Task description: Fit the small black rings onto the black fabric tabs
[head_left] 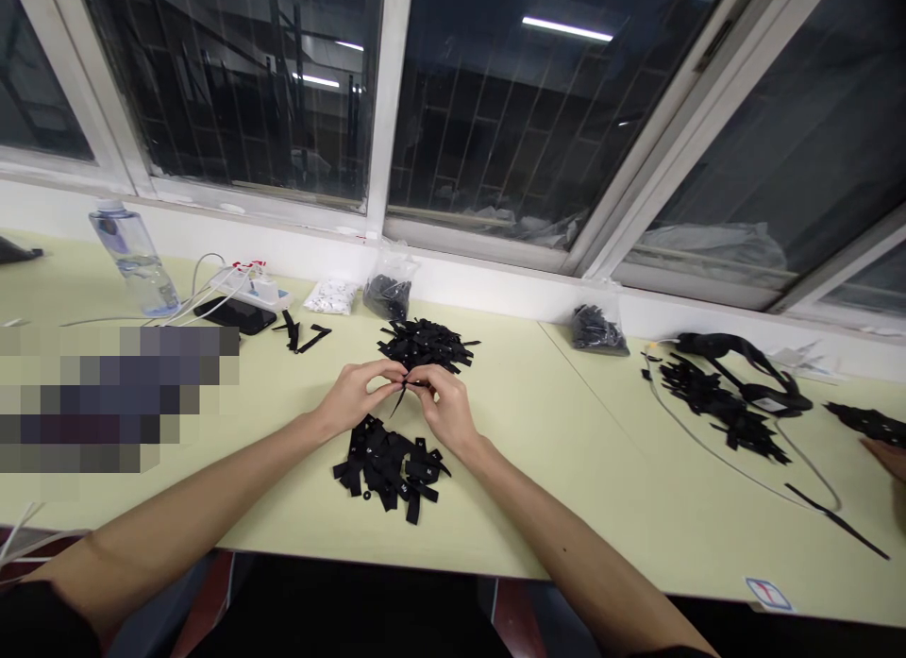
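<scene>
Fingertips of my left hand (354,394) and my right hand (447,405) meet over the middle of the table, both pinching a small black fabric strip (397,401). One thin end of the strip hangs down between them. Just behind my hands lies a heap of black strips (428,342). Nearer to me, below my wrists, is a second pile of black fabric strips (389,469), some with small white marks. A small black ring (366,496) rests at that pile's front left. My fingers hide how the strip is folded or joined.
Along the window wall stand a water bottle (138,261), a power strip (259,288), a phone (235,314), a white packet (331,297) and bags of black pieces (387,295) (598,328). At right lie more strips (722,408), a black headset-like strap (764,394) and a cable (697,443). Another person's hand (888,460) shows at the right edge.
</scene>
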A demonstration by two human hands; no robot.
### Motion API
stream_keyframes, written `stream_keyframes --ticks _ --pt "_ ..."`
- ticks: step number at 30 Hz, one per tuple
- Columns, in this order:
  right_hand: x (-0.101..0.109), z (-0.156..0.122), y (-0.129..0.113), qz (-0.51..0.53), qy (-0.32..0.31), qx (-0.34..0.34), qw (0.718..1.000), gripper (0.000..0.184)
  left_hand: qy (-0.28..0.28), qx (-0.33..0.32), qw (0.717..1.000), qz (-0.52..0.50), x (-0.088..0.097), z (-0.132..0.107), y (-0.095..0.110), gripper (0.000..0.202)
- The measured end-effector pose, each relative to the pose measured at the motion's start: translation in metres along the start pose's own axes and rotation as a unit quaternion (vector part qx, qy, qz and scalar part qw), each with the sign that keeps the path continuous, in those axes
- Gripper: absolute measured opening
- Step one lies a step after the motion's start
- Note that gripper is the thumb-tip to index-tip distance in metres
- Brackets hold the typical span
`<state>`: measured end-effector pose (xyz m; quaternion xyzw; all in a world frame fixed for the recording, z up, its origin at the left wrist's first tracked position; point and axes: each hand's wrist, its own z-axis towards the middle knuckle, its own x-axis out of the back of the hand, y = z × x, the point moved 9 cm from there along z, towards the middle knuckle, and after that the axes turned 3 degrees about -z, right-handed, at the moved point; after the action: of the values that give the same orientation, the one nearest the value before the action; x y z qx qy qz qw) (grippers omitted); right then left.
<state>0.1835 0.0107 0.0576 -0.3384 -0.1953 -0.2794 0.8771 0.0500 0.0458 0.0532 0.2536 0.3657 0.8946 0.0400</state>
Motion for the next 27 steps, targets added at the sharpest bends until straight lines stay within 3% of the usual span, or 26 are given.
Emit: stream_keyframes --ticks 16,27 --pt "-0.006 0.002 0.01 0.02 -0.025 -0.039 0.999 0.015 -0.03 -0.064 0.993 0.09 -0.004 -0.003 0.002 0.03" --pt "-0.009 0.0 0.011 -0.003 -0.034 -0.023 0.999 0.015 -0.063 -0.144 0.974 0.166 -0.009 -0.005 0.014 0.033"
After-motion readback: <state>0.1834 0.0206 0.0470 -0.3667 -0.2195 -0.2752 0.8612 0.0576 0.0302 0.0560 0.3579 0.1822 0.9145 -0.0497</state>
